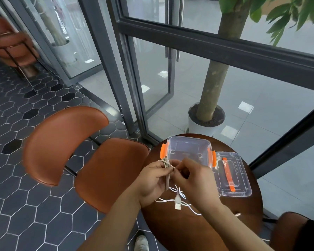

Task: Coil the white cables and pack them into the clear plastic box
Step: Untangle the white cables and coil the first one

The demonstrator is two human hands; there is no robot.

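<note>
The person's left hand [152,180] is curled around a small coiled bundle of white cable [166,164], held above the round dark wooden table [179,232]. The right hand [194,180] pinches a strand at the bundle's side. Another loose white cable with a USB plug [178,202] lies on the table beneath both hands. Just behind stands the open clear plastic box with orange latches [188,139], its clear lid [243,178] beside it on the right.
</note>
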